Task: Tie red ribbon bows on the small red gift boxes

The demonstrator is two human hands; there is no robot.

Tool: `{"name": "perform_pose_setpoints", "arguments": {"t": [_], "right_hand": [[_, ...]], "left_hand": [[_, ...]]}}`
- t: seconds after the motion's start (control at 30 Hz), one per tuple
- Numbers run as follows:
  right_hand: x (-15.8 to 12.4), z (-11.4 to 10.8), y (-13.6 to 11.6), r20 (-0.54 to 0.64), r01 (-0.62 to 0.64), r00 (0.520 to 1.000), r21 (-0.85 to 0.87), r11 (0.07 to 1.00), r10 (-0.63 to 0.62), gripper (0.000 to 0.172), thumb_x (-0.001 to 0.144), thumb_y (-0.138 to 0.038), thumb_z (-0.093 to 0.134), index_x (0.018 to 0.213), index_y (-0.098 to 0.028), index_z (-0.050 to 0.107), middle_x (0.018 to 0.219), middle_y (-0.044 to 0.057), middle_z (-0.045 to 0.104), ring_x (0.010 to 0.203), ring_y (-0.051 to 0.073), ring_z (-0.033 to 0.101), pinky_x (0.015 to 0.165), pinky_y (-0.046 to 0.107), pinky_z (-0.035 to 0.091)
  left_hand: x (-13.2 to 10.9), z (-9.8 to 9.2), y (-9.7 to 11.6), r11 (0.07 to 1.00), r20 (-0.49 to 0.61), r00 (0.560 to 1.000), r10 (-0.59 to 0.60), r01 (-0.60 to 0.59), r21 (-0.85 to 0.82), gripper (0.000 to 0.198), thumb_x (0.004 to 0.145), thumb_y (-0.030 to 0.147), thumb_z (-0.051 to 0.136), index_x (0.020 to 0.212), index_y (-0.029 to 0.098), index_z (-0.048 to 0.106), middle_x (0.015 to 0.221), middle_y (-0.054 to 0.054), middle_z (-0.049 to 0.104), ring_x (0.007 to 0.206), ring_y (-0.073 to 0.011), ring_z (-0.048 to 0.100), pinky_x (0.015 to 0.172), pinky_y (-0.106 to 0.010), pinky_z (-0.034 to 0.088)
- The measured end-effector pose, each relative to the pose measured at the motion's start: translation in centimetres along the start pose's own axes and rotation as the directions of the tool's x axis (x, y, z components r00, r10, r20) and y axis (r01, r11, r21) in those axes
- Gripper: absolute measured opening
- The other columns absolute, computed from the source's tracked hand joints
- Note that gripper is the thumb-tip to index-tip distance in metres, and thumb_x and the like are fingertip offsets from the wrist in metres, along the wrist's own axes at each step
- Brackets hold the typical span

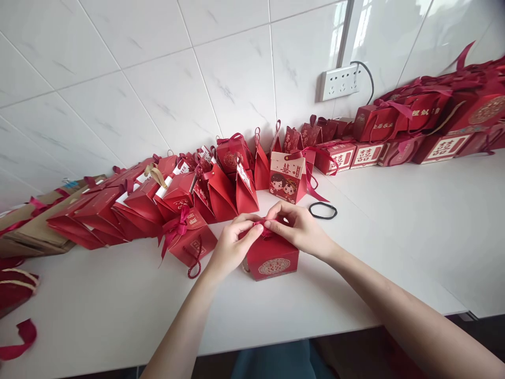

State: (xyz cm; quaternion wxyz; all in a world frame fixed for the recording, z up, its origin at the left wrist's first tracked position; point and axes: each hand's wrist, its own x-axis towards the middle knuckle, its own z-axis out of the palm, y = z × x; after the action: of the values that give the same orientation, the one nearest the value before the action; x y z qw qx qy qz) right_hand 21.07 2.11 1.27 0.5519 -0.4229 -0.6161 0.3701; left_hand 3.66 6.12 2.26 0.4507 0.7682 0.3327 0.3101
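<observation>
A red box (274,261) with a round gold emblem stands upright on the white table near the middle. Over its top, my left hand (235,243) pinches a dark red ribbon (266,230) between thumb and fingers. The same ribbon is pinched from the right by my right hand (295,226), and the two thumbs nearly meet. The fingers partly hide the ribbon's knot. Left of my left hand is another red box (193,239) with a ribbon bow and a twisted cord handle. Behind my hands stands a box with two cartoon figures (284,184).
Many red gift boxes (223,195) line the tiled wall, with more stacked at right (442,123). Brown bags (47,221) lie at left. A black loop (322,210) rests on the table (379,231). A power strip (340,82) is on the wall.
</observation>
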Motion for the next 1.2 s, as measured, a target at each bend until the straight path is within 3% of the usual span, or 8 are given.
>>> {"name": "perform_pose_setpoints", "arguments": {"t": [0.3,0.5,0.73,0.83,0.93,1.0,1.1,1.2], "right_hand": [[-0.1,0.1,-0.1,0.070,-0.013,0.998,0.154,0.988,0.002,0.022,0.081,-0.038,0.067,0.076,-0.018,0.059,0.070,0.001,0.065,0.068,0.014,0.061,0.063,0.027,0.047],[-0.2,-0.1,-0.1,0.039,0.068,0.997,-0.080,0.994,-0.065,0.018,0.085,-0.034,0.063,0.077,-0.018,0.062,0.074,0.001,0.066,0.069,0.013,0.059,0.063,0.025,0.045],[-1.2,0.6,-0.7,0.157,0.094,0.985,-0.173,0.980,-0.067,0.011,0.083,-0.029,0.065,0.080,-0.020,0.068,0.078,0.001,0.064,0.067,0.012,0.055,0.061,0.025,0.044],[-1.8,0.8,-1.3,0.248,0.095,0.967,-0.102,0.990,-0.067,0.009,0.083,-0.029,0.066,0.084,-0.021,0.069,0.085,0.003,0.066,0.072,0.014,0.059,0.066,0.028,0.047],[-3.1,1.1,-3.0,0.259,0.147,0.957,-0.034,0.989,-0.133,0.004,0.082,-0.027,0.068,0.083,-0.023,0.070,0.102,0.006,0.065,0.096,0.019,0.061,0.079,0.030,0.050],[-4.4,1.7,-4.5,0.230,0.211,0.956,-0.101,0.972,-0.184,0.007,0.083,-0.025,0.066,0.078,-0.025,0.070,0.105,0.006,0.064,0.106,0.021,0.058,0.081,0.029,0.051],[-6.6,3.5,-6.2,0.249,0.242,0.954,-0.323,0.915,-0.165,0.015,0.088,-0.022,0.058,0.080,-0.025,0.071,0.105,0.008,0.063,0.101,0.022,0.060,0.077,0.031,0.053],[-8.0,5.5,-6.4,0.170,0.209,0.976,-0.515,0.831,-0.140,0.017,0.089,-0.024,0.054,0.087,-0.024,0.071,0.110,0.011,0.060,0.096,0.024,0.062,0.083,0.041,0.054]], "left_hand": [[0.1,0.0,-0.2,0.999,0.009,0.999,0.038,-0.037,-0.024,0.025,0.086,0.034,0.056,0.070,0.018,0.068,0.106,-0.005,0.063,0.102,-0.0201,0.059,0.088,-0.028,0.044],[-0.2,0.1,-0.3,0.995,0.019,1.000,0.012,-0.010,-0.099,0.025,0.085,0.031,0.055,0.067,0.019,0.066,0.104,-0.003,0.062,0.103,-0.0198,0.058,0.089,-0.028,0.042],[-2.9,0.3,-0.1,0.975,-0.019,0.999,-0.030,0.025,-0.223,0.025,0.082,0.025,0.055,0.060,0.018,0.065,0.103,-0.004,0.062,0.097,-0.0195,0.058,0.084,-0.028,0.041],[-4.8,0.2,0.5,0.974,-0.107,0.993,-0.040,0.015,-0.227,0.027,0.082,0.023,0.055,0.056,0.017,0.062,0.100,-0.005,0.063,0.095,-0.0189,0.058,0.083,-0.028,0.040],[-6.8,0.2,1.1,0.971,-0.292,0.951,-0.100,0.029,-0.236,0.030,0.082,0.024,0.055,0.052,0.017,0.057,0.094,-0.004,0.063,0.090,-0.0175,0.058,0.078,-0.027,0.041],[-8.0,0.2,1.4,0.968,-0.353,0.926,-0.133,0.044,-0.249,0.031,0.081,0.024,0.055,0.051,0.018,0.056,0.092,-0.004,0.064,0.090,-0.0173,0.058,0.075,-0.026,0.041],[-9.4,0.1,1.5,0.959,-0.337,0.931,-0.138,0.041,-0.281,0.029,0.081,0.023,0.055,0.053,0.018,0.059,0.094,-0.004,0.064,0.090,-0.0177,0.058,0.077,-0.027,0.043],[-10.3,-0.1,1.4,0.953,-0.322,0.938,-0.125,0.024,-0.301,0.028,0.081,0.023,0.056,0.053,0.018,0.059,0.093,-0.004,0.064,0.090,-0.0182,0.059,0.083,-0.029,0.043]]}}
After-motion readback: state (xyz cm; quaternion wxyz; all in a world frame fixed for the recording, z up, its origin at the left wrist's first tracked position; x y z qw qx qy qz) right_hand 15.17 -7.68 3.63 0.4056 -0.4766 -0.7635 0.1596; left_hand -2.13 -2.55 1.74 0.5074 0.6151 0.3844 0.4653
